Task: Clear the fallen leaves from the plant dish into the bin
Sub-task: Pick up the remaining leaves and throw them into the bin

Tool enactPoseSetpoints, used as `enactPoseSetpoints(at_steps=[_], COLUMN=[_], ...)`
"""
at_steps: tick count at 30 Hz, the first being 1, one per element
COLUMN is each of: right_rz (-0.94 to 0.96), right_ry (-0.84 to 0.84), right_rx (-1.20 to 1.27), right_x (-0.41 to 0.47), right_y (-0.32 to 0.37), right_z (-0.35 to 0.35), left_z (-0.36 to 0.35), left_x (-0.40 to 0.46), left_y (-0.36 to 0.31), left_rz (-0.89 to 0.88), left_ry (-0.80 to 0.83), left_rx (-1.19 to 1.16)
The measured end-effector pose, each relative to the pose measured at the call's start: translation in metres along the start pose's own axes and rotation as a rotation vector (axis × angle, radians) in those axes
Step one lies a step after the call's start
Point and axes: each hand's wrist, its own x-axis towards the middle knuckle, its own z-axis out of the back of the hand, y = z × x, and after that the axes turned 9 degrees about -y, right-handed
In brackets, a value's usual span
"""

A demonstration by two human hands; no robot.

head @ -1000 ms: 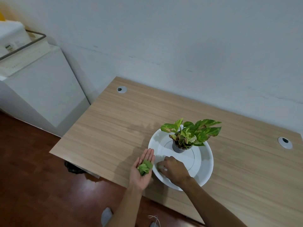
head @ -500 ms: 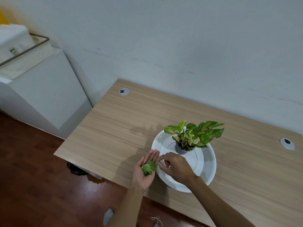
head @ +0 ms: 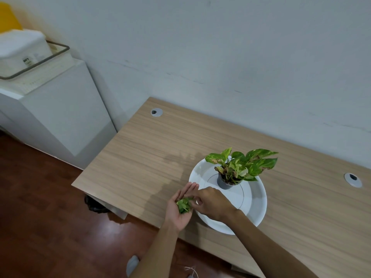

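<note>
A round white dish [head: 255, 205] sits near the front edge of the wooden desk, with a small potted plant [head: 239, 167] in a grey pot standing at its centre. My left hand [head: 179, 211] is cupped palm-up just left of the dish and holds a small pile of green fallen leaves [head: 184, 205]. My right hand [head: 212, 203] reaches across the dish's left rim, its fingertips pinched together right over the pile in my left palm. Whether a leaf is between those fingertips is hidden.
A dark bin [head: 95, 204] shows partly under the desk's left front corner, on the red-brown floor. A white cabinet [head: 54, 115] with a box on top stands to the left against the wall. Two cable grommets [head: 156, 112] sit in the desk [head: 144, 153].
My right hand has left the dish's surface and moved left to my left palm. The view has shifted slightly, so everything sits a little further right and lower.
</note>
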Motion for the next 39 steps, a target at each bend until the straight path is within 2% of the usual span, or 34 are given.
enactPoseSetpoints(at_steps=[3,9,17,20,26,30,33,39], right_rz=[-0.018,-0.121,-0.185,-0.13,-0.137,-0.207,-0.262,-0.171], right_ry=[-0.011,-0.173,-0.25,-0.234,-0.12,-0.109,-0.111,-0.068], right_rx=[0.018,0.13,0.075,0.033,-0.094,-0.235,-0.302,-0.288], right_x=[0.001,0.017,0.087,0.113,0.137,0.154,0.178,0.257], right_y=[0.002,0.008,0.033,0.043,0.061,0.088,0.109,0.155], right_z=[0.003,0.012,-0.025,-0.065,-0.146,-0.186,-0.203,-0.23], left_z=[-0.001,-0.003,0.022,0.041,0.076,0.087,0.09,0.09], left_x=[-0.001,-0.015,-0.029,-0.032,-0.034,-0.028,-0.02,-0.012], left_y=[-0.003,-0.021,-0.108,-0.15,-0.219,-0.258,-0.287,-0.348], left_rz=[-0.013,-0.028,-0.135,-0.16,-0.183,-0.178,-0.173,-0.242], left_ry=[-0.015,-0.005,-0.067,-0.099,-0.146,-0.142,-0.099,-0.01], left_rx=[0.01,-0.061,-0.138,-0.176,-0.236,-0.277,-0.281,-0.19])
